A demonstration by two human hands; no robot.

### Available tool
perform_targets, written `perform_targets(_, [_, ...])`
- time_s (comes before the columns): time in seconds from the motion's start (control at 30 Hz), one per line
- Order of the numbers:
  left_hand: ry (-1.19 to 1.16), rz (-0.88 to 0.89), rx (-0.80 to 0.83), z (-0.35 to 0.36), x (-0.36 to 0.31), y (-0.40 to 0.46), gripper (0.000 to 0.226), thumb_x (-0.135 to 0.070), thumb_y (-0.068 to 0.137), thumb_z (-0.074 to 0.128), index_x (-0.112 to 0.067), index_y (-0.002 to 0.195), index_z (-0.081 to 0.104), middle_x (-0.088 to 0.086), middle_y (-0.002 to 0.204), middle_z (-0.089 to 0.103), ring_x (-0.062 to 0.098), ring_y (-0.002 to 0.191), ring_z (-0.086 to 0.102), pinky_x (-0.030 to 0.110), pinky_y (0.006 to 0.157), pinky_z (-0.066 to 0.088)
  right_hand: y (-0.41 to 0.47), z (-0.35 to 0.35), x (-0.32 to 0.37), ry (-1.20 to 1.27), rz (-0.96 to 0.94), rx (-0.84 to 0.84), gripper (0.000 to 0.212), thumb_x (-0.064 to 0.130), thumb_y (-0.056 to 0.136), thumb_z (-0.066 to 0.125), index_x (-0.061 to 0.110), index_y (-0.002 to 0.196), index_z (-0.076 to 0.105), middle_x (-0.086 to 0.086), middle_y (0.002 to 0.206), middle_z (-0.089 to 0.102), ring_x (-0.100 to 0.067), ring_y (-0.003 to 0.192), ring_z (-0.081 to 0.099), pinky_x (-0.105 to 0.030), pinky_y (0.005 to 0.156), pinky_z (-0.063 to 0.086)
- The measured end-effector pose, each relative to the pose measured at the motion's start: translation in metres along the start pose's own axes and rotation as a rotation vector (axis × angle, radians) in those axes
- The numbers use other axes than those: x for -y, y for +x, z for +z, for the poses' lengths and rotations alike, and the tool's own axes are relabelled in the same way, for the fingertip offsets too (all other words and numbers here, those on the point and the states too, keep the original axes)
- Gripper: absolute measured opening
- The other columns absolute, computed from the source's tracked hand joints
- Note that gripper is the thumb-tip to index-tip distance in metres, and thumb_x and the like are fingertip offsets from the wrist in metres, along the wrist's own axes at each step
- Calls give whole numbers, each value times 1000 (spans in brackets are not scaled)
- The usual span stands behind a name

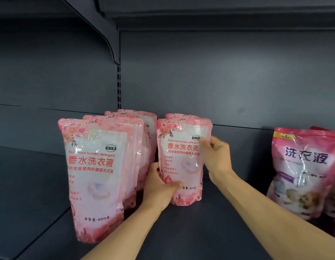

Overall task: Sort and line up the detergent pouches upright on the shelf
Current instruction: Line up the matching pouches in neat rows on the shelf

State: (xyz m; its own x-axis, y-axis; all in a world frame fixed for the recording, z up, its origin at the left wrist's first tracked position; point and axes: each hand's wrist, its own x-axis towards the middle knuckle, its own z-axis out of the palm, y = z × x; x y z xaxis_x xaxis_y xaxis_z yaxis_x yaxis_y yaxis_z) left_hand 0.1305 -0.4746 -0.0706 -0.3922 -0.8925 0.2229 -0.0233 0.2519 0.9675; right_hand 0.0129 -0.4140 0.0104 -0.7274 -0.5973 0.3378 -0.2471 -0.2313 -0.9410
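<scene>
Two hands: both bare forearms reached in from the bottom edge and met on one pink detergent pouch.
Left hand (160, 186): it gripped the held pouch (181, 162) low on its left edge, thumb curled across the lower front near the printed weight line, the other fingers hidden behind the pouch.
Right hand (216, 156): it gripped the same pouch high on its right edge, thumb pressed on the front beside the small dark logo, the fingers curled round the side toward the back.
Held pouch: it stood upright on the dark shelf (200, 231), front facing the camera, set between the two hands.
Pouch behind: the top of another pink pouch (174, 115) showed just behind the held one.
Left row (93, 175): several matching pink pouches stood upright one behind another, just left of the left hand; the front one stood nearest the camera and leaned slightly.
Contact between row and left hand: I could not tell whether they touched.
Right side: darker pink pouches with purple lettering (305, 171) stood well apart from the right hand, near the frame's right edge.
Backdrop: a dark grey back panel (219, 76) rose behind the shelf.
</scene>
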Motion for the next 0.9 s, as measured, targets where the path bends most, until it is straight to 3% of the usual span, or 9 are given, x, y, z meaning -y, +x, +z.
perform_targets(0.07, [41, 38, -25, 2, 4, -3, 74, -10, 66, 83, -30, 118, 34, -7, 111, 62, 11, 102, 62, 19, 71, 53, 0, -4, -3, 12, -20, 12, 21, 16, 95, 52, 5, 86, 68, -10, 86, 73, -28, 86, 71, -43, 76, 59])
perform_targets(0.2, [224, 104, -14, 10, 13, -11, 111, -29, 47, 88, -44, 128, 14, -11, 125, 48, 13, 115, 50, 41, 91, 51, -2, -9, -7, -22, -69, 52, 19, 14, 93, 55, 23, 82, 67, 3, 86, 73, -16, 82, 71, -33, 72, 59])
perform_targets(0.33, [340, 105, 12, 9, 15, -8, 108, -22, 58, 85, -37, 133, 8, -11, 128, 48, 15, 118, 50, 41, 90, 50, -3, -9, -12, -128, -91, 49, 18, 11, 89, 61, 29, 84, 65, 5, 90, 72, -14, 83, 70, -34, 74, 59])
perform_targets(0.7, [379, 85, 53, 1, 14, 5, 96, -20, 64, 84, -29, 133, 18, -8, 127, 52, 17, 117, 52, 40, 92, 50, -5, -2, -13, -227, -139, 26, 6, 12, 90, 60, 15, 94, 64, 0, 90, 70, -17, 85, 69, -39, 77, 58])
perform_targets(0.77, [385, 80, 53, 1, 15, 5, 96, -21, 64, 84, -28, 134, 19, -7, 129, 51, 18, 119, 52, 39, 93, 49, -10, -6, -11, -269, -158, 63, 12, 13, 91, 59, 15, 102, 60, 3, 94, 68, -15, 89, 67, -34, 77, 58])
perform_targets(0.9, [433, 102, 42, 0, 16, -2, 107, -25, 65, 84, -25, 143, 10, -2, 142, 40, 21, 132, 41, 43, 102, 44, -30, -22, -7, -446, -201, 113, 35, 18, 91, 58, 15, 124, 45, 8, 110, 58, -8, 96, 58, -7, 64, 47])
